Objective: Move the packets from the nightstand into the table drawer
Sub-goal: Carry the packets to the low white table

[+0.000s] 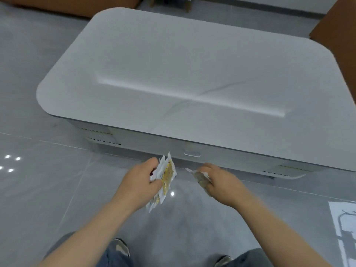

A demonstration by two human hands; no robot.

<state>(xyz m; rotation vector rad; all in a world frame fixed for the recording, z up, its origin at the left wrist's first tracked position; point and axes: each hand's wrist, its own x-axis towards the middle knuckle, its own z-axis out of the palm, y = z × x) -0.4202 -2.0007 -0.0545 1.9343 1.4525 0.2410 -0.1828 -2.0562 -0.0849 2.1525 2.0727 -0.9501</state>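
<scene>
Floor (48, 180) fills the frame, grey glossy tile throwing back small ceiling lights. On it stands the table (173, 70), low and white, its worktop rounded at the corners with faint grey veins running across. Along the table's near side sits the drawer (192, 151), closed, its small pale handle (192, 154) just above and between the two hands. Both bare forearms reach forward from the bottom edge, over two shoes and the knees of blue jeans. The left hand (140, 182) is curled tight, its fingers (154, 163) clamped around a fanned bunch of packets (166, 176), white with yellow print, hanging down past the palm. The right hand (221, 182) is closed too, gripping a second bunch (201, 179), brownish and blurred; the print cannot be read. Both bunches hang in the air just in front of the drawer, short of touching it. A white sheet (344, 224) lies on the floor at far right.
</scene>
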